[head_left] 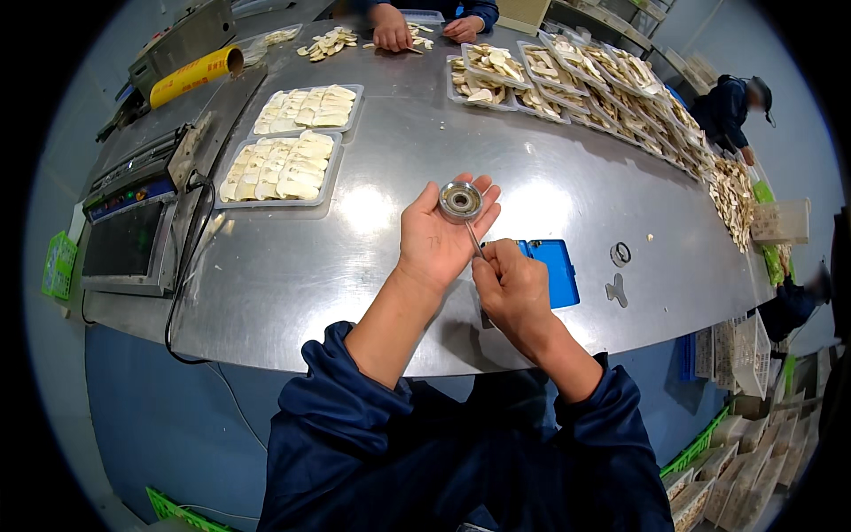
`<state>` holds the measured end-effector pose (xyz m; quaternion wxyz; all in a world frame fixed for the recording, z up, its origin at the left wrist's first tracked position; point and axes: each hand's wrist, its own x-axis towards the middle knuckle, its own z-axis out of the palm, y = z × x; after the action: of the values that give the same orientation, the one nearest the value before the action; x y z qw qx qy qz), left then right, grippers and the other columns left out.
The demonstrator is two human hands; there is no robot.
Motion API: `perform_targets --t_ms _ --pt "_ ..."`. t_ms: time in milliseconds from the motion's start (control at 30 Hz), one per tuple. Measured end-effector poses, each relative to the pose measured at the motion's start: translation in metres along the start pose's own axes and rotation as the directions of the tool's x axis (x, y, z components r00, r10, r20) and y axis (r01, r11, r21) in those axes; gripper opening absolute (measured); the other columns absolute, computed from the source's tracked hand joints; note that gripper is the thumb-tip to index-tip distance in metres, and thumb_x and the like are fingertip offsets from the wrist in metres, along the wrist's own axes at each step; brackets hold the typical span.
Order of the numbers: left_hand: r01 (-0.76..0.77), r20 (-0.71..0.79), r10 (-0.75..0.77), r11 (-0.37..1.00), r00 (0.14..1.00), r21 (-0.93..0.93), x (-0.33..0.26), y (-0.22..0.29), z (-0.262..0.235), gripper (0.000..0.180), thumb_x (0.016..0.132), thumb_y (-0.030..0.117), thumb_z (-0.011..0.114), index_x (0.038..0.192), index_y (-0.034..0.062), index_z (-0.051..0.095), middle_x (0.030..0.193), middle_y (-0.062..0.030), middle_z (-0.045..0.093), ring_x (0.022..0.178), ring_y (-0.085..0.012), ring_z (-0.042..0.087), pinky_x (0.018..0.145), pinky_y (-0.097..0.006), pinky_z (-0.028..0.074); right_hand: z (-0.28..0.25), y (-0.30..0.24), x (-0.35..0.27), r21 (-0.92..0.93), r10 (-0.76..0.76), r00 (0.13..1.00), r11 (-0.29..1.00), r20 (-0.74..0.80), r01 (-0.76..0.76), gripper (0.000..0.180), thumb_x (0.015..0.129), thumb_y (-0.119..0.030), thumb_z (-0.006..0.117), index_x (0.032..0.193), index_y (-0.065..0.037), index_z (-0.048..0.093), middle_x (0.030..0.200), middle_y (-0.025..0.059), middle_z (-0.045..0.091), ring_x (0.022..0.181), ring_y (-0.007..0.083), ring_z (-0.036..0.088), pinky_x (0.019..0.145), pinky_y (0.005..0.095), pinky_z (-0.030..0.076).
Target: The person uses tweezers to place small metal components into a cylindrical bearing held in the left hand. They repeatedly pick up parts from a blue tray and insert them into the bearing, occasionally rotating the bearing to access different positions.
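My left hand [429, 238] lies palm up above the steel table [310, 301], supporting a round metal part [460, 202] with ringed inner edges, much like a bearing, on its fingers. My right hand [517, 291] is closed on a thin metal tool [474, 239], whose tip reaches the part's near rim; the fist hides its grip and exact kind. Behind that hand sits an opened blue case [556, 270], partly covered. To its right are a loose metal ring [620, 254] and a flat three-lobed metal piece [616, 290].
Two trays of pale sliced mushrooms [301, 168] stand left of centre, near a scale [133, 244] and its black cable [188, 306]. Stacked mushroom trays [603, 93] fill the far right. Another person's hands [392, 28] work at the far edge; more people are at right.
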<state>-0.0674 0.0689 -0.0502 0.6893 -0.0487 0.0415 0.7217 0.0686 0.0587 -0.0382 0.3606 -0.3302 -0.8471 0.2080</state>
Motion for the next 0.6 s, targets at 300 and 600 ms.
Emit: perform_targets --t_ms 300,600 --pt "-0.009 0.005 0.009 1.0 1.0 0.025 -0.001 0.0 -0.001 0.046 0.102 0.032 0.026 0.121 -0.0062 0.043 0.132 -0.0264 0.042 0.13 -0.0419 0.035 0.109 -0.054 0.03 -0.002 -0.005 -0.003 0.012 0.042 0.999 0.999 0.016 -0.042 0.013 0.079 -0.004 0.061 0.073 -0.002 0.05 0.05 0.0115 0.052 0.042 0.0275 0.055 0.041 0.0358 0.042" --pt "-0.036 -0.031 0.034 0.998 0.999 -0.049 -0.002 0.008 -0.002 0.045 0.101 0.029 0.026 0.125 -0.0067 0.039 0.137 -0.0255 0.036 0.133 -0.0411 0.029 0.111 -0.054 0.024 -0.098 0.059 -0.024 -0.212 0.288 0.877 0.897 -0.385 -0.388 0.014 0.082 -0.016 0.065 0.086 -0.004 0.062 0.064 0.0135 0.063 0.056 0.0302 0.062 0.053 0.0354 0.048"
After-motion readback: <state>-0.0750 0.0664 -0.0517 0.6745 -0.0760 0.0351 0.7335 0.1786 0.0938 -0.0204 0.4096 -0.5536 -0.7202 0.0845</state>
